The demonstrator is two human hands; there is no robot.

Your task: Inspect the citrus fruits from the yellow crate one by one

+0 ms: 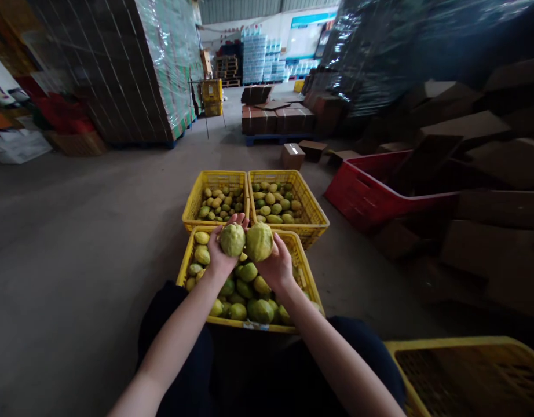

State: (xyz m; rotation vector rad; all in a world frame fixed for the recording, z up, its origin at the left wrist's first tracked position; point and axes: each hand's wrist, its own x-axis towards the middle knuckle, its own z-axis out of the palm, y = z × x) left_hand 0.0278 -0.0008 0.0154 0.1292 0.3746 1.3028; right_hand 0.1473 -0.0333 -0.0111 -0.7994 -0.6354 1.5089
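Note:
My left hand (222, 255) is palm up under a lumpy yellow-green lemon (232, 240), its fingers stretched out beyond the fruit. Beside it, my right hand (278, 263) cups a second, slightly larger lemon (259, 242) from below and from the right. The two fruits are close together, side by side. Both hands are above a yellow plastic crate (184, 260) of green and yellow lemons (261, 311). My forearms cover part of that crate's contents.
Behind are two more yellow crates, the left one (193, 200) and the right one (313, 208), holding smaller fruit. A red bin (358, 197) and cardboard boxes (484, 243) crowd the right side. Another yellow crate (467, 344) is at lower right. Wrapped pallet stacks (163, 63) stand farther back.

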